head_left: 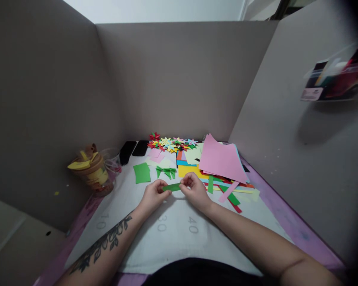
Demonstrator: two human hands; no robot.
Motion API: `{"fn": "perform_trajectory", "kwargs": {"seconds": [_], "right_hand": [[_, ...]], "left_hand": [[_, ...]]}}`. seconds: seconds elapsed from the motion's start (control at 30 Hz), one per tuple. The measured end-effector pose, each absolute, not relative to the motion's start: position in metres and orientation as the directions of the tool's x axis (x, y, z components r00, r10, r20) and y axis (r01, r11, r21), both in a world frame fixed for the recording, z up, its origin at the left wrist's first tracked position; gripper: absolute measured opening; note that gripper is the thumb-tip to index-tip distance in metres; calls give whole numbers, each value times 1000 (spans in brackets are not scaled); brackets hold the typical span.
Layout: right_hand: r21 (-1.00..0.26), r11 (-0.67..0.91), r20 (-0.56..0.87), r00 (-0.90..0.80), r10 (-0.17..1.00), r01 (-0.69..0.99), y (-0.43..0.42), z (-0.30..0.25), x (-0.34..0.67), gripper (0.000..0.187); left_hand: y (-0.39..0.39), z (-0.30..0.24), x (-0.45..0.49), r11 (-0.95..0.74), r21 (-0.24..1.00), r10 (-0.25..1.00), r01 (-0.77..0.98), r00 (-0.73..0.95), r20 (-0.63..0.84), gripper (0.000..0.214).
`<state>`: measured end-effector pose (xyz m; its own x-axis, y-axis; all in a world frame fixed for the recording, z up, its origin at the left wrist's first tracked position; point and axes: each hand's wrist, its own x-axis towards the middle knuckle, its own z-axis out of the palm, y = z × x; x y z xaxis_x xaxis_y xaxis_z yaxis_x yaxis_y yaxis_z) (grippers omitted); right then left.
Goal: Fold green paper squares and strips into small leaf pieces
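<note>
A narrow green paper strip (172, 187) is held level just above the white numbered mat (167, 234). My left hand (153, 194) pinches its left end and my right hand (193, 190) pinches its right end, fingers closed on it. Just beyond the hands lie folded green paper pieces (166, 171) and a flat green square (142, 172).
A stack of coloured sheets topped by pink paper (222, 161) lies at the right, with loose strips (229, 192) in front of it. A row of folded paper stars (171, 143) sits at the back beside two black phones (134, 149). A yellow-lidded jar (91, 171) stands at the left. Cardboard walls surround the desk.
</note>
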<state>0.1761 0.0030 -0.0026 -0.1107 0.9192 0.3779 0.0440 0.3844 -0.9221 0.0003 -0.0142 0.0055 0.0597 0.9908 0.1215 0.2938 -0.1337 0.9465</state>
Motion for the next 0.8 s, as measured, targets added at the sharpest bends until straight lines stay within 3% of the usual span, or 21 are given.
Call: {"fn": "perform_trajectory", "kwargs": {"seconds": [0.17, 0.37, 0.63, 0.8], "right_hand": [[-938, 346, 347, -97, 933, -22, 8, -3, 177, 21], [-966, 151, 195, -206, 959, -210, 0, -4, 160, 51], [-956, 101, 150, -163, 975, -276, -2, -7, 151, 43], [-956, 69, 121, -169, 978, -284, 1, -9, 152, 44]], "left_hand": [[-13, 6, -1, -101, 966, 995, 239, 34, 96, 23], [-15, 9, 4, -79, 987, 997, 141, -3, 81, 23], [-17, 4, 7, -93, 989, 996, 119, 3, 93, 22], [-15, 3, 8, -7, 999, 1000, 52, 15, 7, 27]]}}
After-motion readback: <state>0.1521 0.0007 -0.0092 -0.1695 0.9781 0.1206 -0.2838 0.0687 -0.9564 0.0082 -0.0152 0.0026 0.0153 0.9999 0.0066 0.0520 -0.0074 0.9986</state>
